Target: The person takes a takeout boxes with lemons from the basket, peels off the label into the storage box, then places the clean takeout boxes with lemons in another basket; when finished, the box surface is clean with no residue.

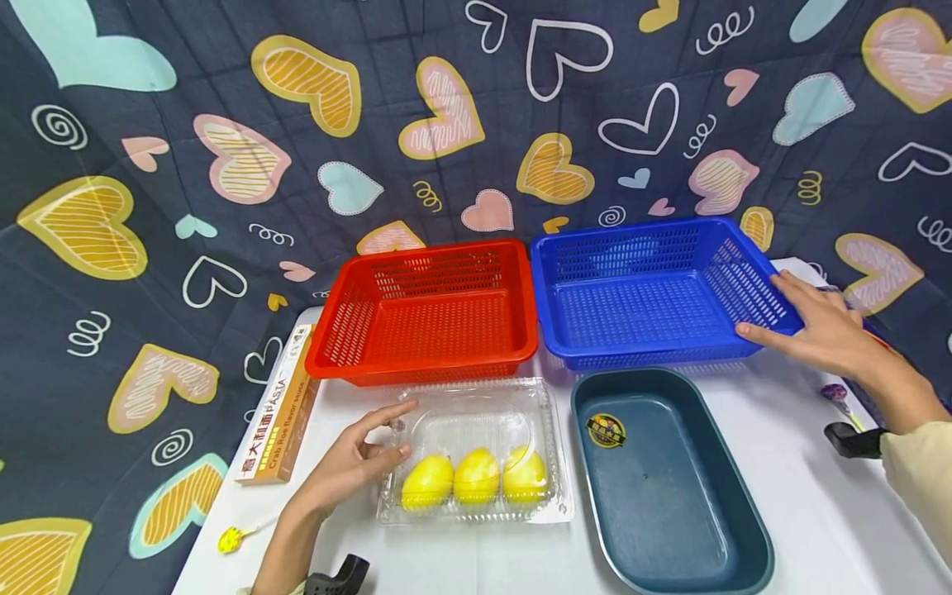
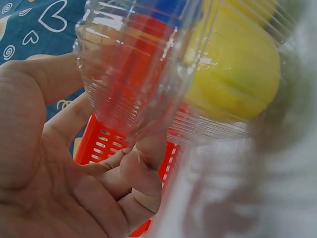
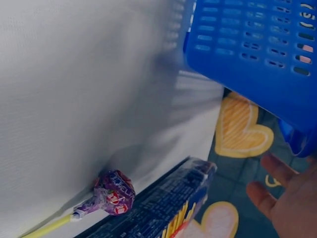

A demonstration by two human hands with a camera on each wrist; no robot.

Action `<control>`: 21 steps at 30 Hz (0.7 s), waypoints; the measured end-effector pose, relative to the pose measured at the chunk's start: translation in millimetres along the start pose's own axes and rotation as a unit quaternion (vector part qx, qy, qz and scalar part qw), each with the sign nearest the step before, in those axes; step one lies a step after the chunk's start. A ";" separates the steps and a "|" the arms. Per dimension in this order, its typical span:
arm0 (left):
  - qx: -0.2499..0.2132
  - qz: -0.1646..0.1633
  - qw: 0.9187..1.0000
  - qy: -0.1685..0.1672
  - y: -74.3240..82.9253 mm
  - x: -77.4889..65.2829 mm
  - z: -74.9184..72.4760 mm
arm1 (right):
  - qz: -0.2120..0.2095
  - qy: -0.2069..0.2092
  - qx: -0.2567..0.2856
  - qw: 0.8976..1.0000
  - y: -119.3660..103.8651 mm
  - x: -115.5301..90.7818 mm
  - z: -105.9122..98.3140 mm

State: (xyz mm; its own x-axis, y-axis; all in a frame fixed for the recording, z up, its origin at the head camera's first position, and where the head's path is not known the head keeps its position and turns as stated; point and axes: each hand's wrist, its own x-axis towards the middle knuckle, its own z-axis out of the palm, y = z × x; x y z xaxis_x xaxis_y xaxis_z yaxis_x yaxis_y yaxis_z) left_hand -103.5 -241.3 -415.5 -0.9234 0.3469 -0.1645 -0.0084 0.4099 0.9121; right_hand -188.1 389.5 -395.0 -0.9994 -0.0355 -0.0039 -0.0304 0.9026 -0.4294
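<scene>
My left hand [image 1: 345, 467] holds the left side of a clear plastic clamshell box [image 1: 476, 405], seen close up in the left wrist view. Inside the box, several yellow fruits [image 1: 477, 477] lie in a row along the near side. My right hand [image 1: 833, 330] grips the right rim of a blue slotted basket [image 1: 632, 310], its thumb reaching over the inner edge. Two of that hand's fingertips [image 3: 262, 196] show below the rim in the right wrist view. Left of the blue basket stands a red slotted basket [image 1: 446, 326].
A dark teal basin [image 1: 669, 487] with a round sticker stands at the near right. A pasta box [image 1: 278, 413] lies at the left edge, with a yellow lollipop [image 1: 232, 540] nearer. On the right are a purple-wrapped lollipop [image 3: 115, 192] and a dark blue box [image 3: 163, 203]. Heart-patterned cloth hangs behind.
</scene>
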 end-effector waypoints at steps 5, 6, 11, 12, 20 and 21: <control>-0.005 0.001 1.000 -0.006 1.4 -1.0 -1.0 | 0.008 0.003 -0.006 1.000 2.1 -0.3 2.8; -0.006 0.003 1.000 -0.008 1.5 -1.1 -1.1 | 0.009 0.003 -0.007 1.000 2.3 -0.4 2.9; -0.010 0.007 1.000 -0.015 2.5 -1.8 -2.0 | 0.017 -0.004 -0.005 1.000 1.6 -2.3 2.7; -0.011 0.007 1.000 -0.016 2.8 -1.9 -2.1 | 0.018 -0.005 -0.004 1.000 1.2 -2.9 2.5; -0.024 0.006 0.999 -0.022 6.6 -4.6 -3.4 | 0.025 -0.015 0.016 0.999 0.8 -5.9 3.4; -0.024 0.006 0.999 -0.023 7.1 -5.2 -3.6 | 0.024 -0.017 0.019 0.999 1.7 -6.0 3.6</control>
State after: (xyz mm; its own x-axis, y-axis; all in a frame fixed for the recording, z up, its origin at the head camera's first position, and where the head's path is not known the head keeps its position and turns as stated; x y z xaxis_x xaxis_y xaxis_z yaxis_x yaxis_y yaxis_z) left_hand -100.2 -243.2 -406.8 -0.9052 0.3899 -0.1691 -0.0169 0.3646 0.9310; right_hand -182.1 389.7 -398.9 -0.9984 -0.0071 -0.0554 0.0194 0.8863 -0.4626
